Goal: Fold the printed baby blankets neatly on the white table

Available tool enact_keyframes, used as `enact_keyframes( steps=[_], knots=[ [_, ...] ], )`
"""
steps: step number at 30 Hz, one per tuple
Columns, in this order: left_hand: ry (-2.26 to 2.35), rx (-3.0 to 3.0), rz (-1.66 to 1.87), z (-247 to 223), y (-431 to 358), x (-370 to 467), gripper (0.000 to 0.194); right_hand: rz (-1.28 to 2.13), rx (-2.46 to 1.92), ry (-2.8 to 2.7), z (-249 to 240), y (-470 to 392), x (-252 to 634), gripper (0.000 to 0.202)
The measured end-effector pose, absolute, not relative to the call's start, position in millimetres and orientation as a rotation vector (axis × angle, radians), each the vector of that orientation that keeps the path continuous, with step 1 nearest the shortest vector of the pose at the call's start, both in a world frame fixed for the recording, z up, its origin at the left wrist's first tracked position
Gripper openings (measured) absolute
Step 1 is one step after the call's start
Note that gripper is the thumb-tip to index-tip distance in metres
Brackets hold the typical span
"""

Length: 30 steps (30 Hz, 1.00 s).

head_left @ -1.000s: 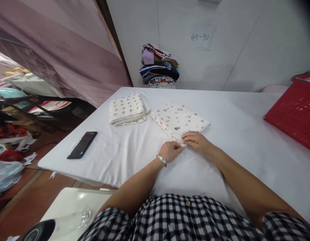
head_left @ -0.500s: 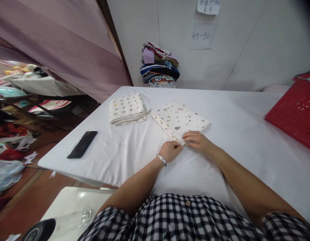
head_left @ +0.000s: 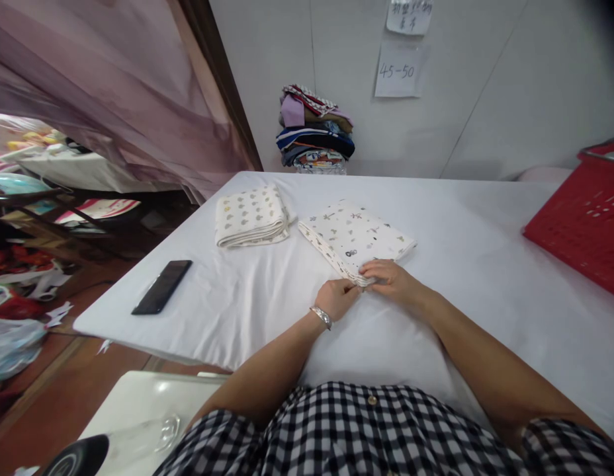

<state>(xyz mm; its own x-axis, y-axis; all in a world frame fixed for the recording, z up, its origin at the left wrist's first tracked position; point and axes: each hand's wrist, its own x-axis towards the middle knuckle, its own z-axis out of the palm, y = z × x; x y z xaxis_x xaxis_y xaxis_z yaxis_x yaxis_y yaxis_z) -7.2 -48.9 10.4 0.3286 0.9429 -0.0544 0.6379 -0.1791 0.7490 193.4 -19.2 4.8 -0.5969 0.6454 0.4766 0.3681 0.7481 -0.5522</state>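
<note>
A folded white cloth [head_left: 354, 233] with small printed figures lies turned cornerwise on the white-covered table [head_left: 466, 264]. My left hand [head_left: 337, 297], with a silver bracelet at its wrist, pinches the layers at the cloth's near corner. Beside it, my right hand [head_left: 392, 277] grips the same corner, fingers on top and thumb tucked at the edge. The fingertips of the left hand are partly hidden. To the left sits a second folded cloth [head_left: 252, 215], white with rows of small grey-green motifs, touched by neither hand.
A dark phone [head_left: 162, 287] lies near the table's left edge. At the right stands a red plastic basket [head_left: 579, 221]. A stack of folded clothes [head_left: 314, 132] rises behind the far edge against the wall. A white stool [head_left: 138, 396] with a clear bottle is at lower left.
Both hands stay at the cloth's near corner, with barely any shift of the fingers. The curtain at the left has moved a little.
</note>
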Motion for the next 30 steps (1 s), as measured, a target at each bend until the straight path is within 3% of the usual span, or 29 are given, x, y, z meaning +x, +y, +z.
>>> enact_keyframes(
  steps=[4,12,19,30],
  knots=[
    [1.395,1.897,0.581,11,-50,-7,0.034,0.501,-0.798,-2.239,3,-19,192,0.014],
    [1.357,1.881,0.552,9,-48,-8,0.026,0.789,-1.016,-1.979,11,-29,188,0.013],
    [1.393,1.883,0.52,11,-49,-7,0.016,0.726,-0.985,-2.016,9,-28,187,0.014],
    [1.438,1.873,0.571,10,-49,-7,0.021,0.419,-0.83,-2.246,3,-23,188,0.016]
  ],
)
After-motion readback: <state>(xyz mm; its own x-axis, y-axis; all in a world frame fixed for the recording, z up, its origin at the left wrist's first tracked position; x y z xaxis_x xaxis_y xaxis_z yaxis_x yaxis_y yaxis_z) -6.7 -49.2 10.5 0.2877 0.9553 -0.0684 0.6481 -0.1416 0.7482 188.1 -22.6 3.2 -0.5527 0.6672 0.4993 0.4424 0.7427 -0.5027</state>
